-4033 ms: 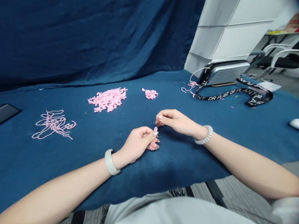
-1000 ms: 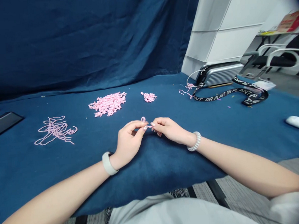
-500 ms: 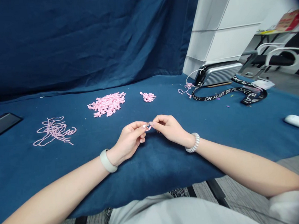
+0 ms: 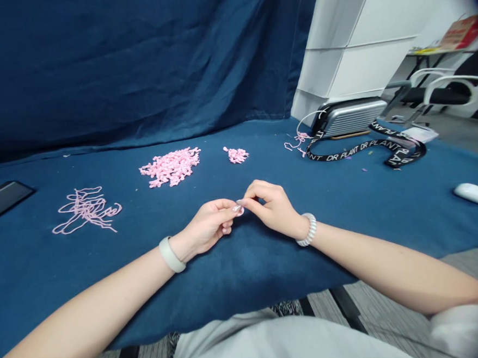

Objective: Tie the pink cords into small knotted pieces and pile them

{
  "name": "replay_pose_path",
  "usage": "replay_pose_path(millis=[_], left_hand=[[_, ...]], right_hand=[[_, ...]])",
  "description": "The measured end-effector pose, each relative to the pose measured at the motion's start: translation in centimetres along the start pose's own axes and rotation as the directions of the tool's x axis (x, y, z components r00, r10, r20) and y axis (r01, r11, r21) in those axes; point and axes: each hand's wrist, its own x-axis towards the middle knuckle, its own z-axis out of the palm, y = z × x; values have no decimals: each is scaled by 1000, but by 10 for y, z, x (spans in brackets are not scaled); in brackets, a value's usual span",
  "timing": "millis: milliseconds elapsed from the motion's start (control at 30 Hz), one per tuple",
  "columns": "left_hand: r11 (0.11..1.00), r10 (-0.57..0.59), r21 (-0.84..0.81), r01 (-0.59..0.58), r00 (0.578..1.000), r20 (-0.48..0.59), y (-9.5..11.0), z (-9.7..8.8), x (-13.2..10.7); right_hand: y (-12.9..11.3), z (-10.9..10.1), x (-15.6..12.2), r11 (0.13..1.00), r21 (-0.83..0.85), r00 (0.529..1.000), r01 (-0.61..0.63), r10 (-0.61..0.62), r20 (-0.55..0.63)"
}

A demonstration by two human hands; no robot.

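Note:
My left hand (image 4: 207, 225) and my right hand (image 4: 271, 209) meet over the blue cloth (image 4: 245, 271), their fingertips pinching a small piece of pink cord (image 4: 238, 207). Most of that piece is hidden by my fingers, so its shape cannot be told. Farther off, beyond my hands, lie a large heap of knotted pink cord pieces (image 4: 170, 167) and a smaller heap (image 4: 236, 155). A loose tangle of pink cord (image 4: 86, 210) rests to the left of my left hand.
A silver ribbed case (image 4: 347, 118) stands at the back right, with a black "DR PLANT" strap (image 4: 363, 149) and pink strands beside it. A white mouse (image 4: 474, 193) lies at the right, a dark flat tablet (image 4: 1, 202) at the left.
My hands have stayed together at the fingertips, with the pink piece now mostly hidden between them. My right hand has curled more, and the view has barely shifted.

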Motion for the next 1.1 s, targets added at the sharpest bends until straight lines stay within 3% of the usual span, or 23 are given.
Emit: replay_pose_path(millis=[433, 533, 600, 733, 967, 1033, 1100], left_hand=[[976, -36, 217, 28, 999, 33, 1, 2, 0], [958, -44, 286, 32, 998, 36, 1, 1, 0], [944, -45, 329, 27, 998, 46, 0, 0, 0], [950, -20, 311, -3, 997, 70, -4, -1, 0], [976, 85, 193, -103, 991, 98, -13, -4, 1], [971, 101, 207, -119, 990, 97, -15, -4, 1], [968, 103, 219, -119, 991, 83, -15, -4, 0]], right_hand=[[2, -1, -2, 994, 76, 981, 80, -92, 171], [1, -1, -1, 992, 126, 963, -8, -26, 267], [0, -1, 0, 972, 178, 946, -150, 89, 311], [-2, -1, 6, 831, 283, 840, -479, 339, 425], [-1, -12, 12, 719, 181, 586, -671, 364, 724], [-1, -13, 11, 676, 207, 552, -708, 346, 758], [0, -13, 10, 631, 259, 556, -731, 331, 763]])
